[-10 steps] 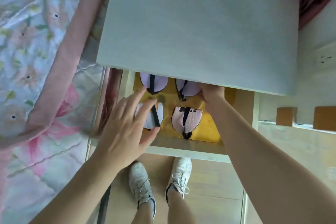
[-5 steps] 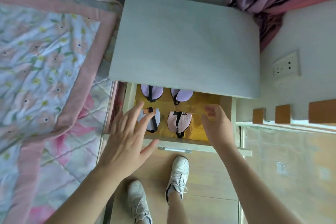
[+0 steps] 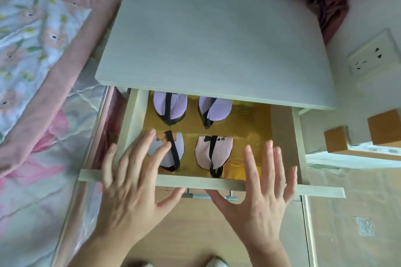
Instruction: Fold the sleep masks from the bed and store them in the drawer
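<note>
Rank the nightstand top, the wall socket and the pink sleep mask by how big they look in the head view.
1. nightstand top
2. pink sleep mask, though it lies nearer the camera's centre
3. wall socket; close to the mask, so this order is unsure

The person is working with bare forearms, no sleeve showing on either arm. The left hand (image 3: 130, 182) and the right hand (image 3: 258, 191) are wearing no gloves, rings or watch, and the wrists are carrying no bands. The fingers (image 3: 249, 165) are showing short, unpainted nails. At the bottom edge, the toe of a white shoe (image 3: 216, 263) is just showing.
</note>
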